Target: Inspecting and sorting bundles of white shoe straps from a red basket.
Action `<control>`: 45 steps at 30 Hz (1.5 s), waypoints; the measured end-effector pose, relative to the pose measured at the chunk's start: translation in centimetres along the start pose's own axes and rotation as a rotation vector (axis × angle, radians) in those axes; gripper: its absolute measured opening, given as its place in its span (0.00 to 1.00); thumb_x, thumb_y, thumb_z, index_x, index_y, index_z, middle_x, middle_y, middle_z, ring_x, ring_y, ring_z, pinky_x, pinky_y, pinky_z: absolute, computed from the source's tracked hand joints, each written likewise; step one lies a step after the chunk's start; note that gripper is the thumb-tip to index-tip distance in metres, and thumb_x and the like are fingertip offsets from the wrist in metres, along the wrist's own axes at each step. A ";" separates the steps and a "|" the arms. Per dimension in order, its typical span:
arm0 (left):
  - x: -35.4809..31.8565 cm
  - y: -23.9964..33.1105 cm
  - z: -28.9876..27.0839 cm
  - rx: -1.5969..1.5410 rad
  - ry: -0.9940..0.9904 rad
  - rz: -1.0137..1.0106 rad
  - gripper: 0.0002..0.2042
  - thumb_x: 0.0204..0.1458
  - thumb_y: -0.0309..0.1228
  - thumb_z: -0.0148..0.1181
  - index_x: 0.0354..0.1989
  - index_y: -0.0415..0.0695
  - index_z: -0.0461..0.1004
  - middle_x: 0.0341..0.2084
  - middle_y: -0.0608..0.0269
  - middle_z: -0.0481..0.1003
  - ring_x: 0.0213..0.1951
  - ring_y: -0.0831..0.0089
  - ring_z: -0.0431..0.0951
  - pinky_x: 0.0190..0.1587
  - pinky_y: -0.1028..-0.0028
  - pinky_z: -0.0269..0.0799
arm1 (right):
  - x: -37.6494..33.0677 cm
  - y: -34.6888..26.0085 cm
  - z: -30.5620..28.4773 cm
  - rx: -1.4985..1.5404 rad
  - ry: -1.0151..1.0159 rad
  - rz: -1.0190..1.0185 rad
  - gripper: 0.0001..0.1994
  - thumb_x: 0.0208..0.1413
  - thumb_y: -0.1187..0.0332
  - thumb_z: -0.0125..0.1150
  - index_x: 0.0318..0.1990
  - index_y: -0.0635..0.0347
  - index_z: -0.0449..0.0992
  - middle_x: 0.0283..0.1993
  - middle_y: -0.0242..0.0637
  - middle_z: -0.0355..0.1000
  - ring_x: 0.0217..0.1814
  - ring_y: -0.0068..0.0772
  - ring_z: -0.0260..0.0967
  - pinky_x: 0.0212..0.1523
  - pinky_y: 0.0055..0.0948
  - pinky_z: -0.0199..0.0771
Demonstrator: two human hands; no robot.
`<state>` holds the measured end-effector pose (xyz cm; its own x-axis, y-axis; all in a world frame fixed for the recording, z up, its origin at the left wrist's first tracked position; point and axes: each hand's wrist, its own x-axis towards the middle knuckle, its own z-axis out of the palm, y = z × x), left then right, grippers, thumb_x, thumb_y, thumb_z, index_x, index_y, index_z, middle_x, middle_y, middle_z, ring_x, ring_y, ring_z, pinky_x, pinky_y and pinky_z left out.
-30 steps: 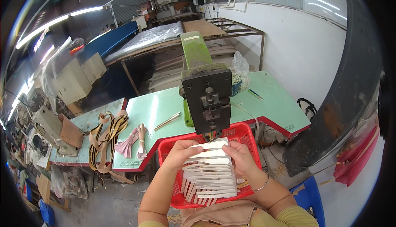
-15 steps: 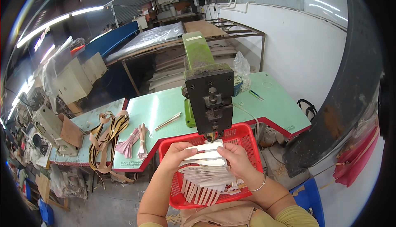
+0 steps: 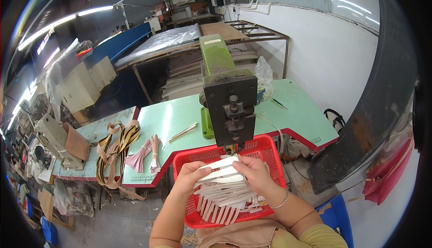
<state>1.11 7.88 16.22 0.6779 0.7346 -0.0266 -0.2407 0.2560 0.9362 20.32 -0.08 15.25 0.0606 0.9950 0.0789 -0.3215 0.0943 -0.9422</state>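
Left hand and right hand, clamped on white strips between the red basket's edges, now tilt the top one more steeply, apparently adjusting it.

With the green machine as the clock's centre, a pale green tabletop with a red edge spreads out on both sides of it. Near 9 o'clock, just beside the machine's foot, thin sticks lie at a slant. At 8 o'clock, two pinkish bundles of strips lie side by side near the edge. A partly hidden blue tub sits at 2 o'clock; a slim tool lies between 2 and 3. A second tabletop, toward 9 o'clock, carries a sewing machine and striped straps that hang over its near edge. At 5 o'clock, a red basket has pale strips in it
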 end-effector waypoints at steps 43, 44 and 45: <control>0.0 -1.6 0.5 -0.263 0.000 -0.045 0.08 0.46 0.27 0.55 0.32 0.36 0.72 0.26 0.59 0.74 0.27 0.75 0.74 0.31 0.78 0.70 | -0.1 0.0 0.5 0.047 0.128 -0.038 0.07 0.51 0.70 0.52 0.29 0.65 0.72 0.27 0.31 0.70 0.27 0.16 0.64 0.29 0.17 0.63; 0.0 -1.6 0.4 -0.278 0.000 -0.037 0.08 0.46 0.27 0.54 0.32 0.36 0.72 0.26 0.59 0.74 0.27 0.75 0.74 0.32 0.78 0.71 | -0.1 0.1 0.5 0.004 0.123 -0.052 0.07 0.51 0.70 0.52 0.29 0.65 0.72 0.27 0.31 0.70 0.28 0.15 0.64 0.30 0.16 0.63; -0.1 -1.6 0.4 -0.292 0.001 -0.029 0.07 0.46 0.27 0.54 0.32 0.36 0.72 0.26 0.58 0.74 0.27 0.75 0.74 0.32 0.77 0.71 | 0.0 0.2 0.5 -0.039 0.119 -0.066 0.07 0.51 0.70 0.52 0.29 0.65 0.72 0.27 0.31 0.70 0.28 0.15 0.64 0.30 0.16 0.63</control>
<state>1.70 7.16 14.85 0.6871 0.7247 -0.0522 -0.4110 0.4469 0.7946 19.77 -0.07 15.22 0.1929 0.9757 0.1043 -0.2760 0.1560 -0.9484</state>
